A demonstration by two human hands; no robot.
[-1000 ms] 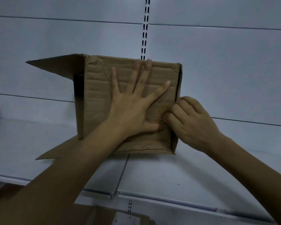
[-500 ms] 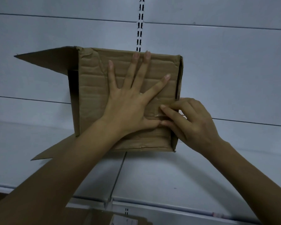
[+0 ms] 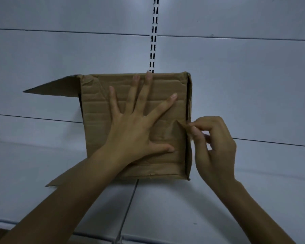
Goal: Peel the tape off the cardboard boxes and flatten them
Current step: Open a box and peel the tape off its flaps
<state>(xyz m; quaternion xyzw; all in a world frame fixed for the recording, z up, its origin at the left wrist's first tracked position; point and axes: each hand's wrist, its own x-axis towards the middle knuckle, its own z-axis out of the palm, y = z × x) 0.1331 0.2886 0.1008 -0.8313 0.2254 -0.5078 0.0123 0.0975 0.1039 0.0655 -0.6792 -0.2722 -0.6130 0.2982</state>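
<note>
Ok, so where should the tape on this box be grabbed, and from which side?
Probably the tape end, the peeled-up tip by the right edge of the box, pinched from the right, as the right hand does. It alone stands off the cardboard; the rest lies flat. The left hand presses flat on the face, leaving that side free.

The left hand (image 3: 136,131) lies flat, fingers (image 3: 146,90) spread wide, thumb out to the right — forearm reaching up from the lower left. The right hand (image 3: 217,147) curls, thumb and forefinger pinching tape (image 3: 183,127) — forearm entering from the lower right.
</note>
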